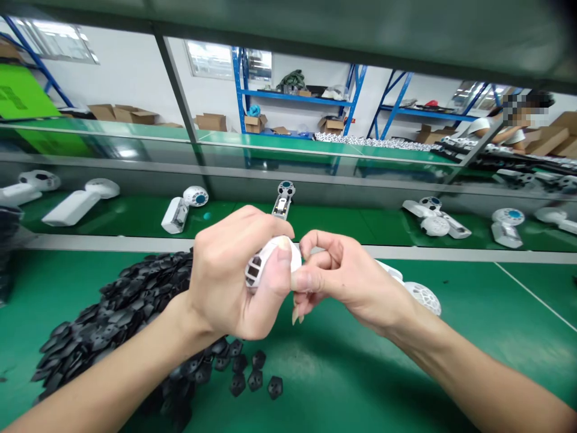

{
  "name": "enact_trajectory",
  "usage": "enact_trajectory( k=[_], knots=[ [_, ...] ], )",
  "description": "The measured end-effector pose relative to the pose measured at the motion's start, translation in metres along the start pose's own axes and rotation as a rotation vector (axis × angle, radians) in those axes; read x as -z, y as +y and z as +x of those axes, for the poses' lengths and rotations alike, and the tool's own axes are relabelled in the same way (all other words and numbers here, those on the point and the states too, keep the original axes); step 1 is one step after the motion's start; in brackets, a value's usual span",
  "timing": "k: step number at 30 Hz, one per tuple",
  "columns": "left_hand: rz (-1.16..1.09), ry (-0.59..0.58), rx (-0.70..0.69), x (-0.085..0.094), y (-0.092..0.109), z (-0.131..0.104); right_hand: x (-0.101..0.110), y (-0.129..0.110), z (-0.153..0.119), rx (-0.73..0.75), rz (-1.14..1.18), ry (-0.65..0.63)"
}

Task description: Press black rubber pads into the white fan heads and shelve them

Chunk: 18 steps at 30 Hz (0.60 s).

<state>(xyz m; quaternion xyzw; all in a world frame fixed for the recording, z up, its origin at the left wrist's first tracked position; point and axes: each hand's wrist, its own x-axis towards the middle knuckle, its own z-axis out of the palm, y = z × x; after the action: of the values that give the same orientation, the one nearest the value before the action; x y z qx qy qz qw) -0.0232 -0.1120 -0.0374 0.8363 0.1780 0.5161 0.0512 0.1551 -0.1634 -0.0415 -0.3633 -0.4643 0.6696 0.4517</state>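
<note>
My left hand (229, 276) is wrapped round a white rounded shell (295, 257) with dark openings on its left side, and the thumb presses on top. At the shell's right edge, my right hand (340, 267) is closed in a pinch with thumb and finger tips touching the rim. Whatever lies between those fingertips is hidden. Left of and below my left hand spreads a large heap of black pentagonal pieces (130, 300), with several loose pentagonal pieces (255, 380) at its near edge. Beyond my right forearm lies a white part with a latticed round head (424, 296).
A green belt (234, 219) runs across behind the green table (351, 373), carrying several white units with round heads (195, 196). Overhead is a dark panel (315, 24). Farther back stand blue shelves (297, 99), cardboard boxes (211, 122) and a person (518, 129).
</note>
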Motion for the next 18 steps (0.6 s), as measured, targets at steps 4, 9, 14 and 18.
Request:
enact_trajectory(
  k=[4,9,14,18],
  knots=[
    [-0.003,-0.001,0.063,-0.001,0.003,0.001,-0.005,0.008,-0.002,0.175,-0.073,0.124],
    [-0.042,0.001,0.153,-0.004,0.004,-0.003,-0.006,0.022,-0.007,0.386,-0.367,0.213],
    [-0.087,-0.002,0.207,-0.006,0.006,-0.008,0.001,0.025,-0.009,0.495,-0.551,0.226],
    [-0.216,0.013,0.304,-0.012,0.010,-0.002,-0.006,0.021,-0.014,0.614,-0.646,0.306]
  ],
)
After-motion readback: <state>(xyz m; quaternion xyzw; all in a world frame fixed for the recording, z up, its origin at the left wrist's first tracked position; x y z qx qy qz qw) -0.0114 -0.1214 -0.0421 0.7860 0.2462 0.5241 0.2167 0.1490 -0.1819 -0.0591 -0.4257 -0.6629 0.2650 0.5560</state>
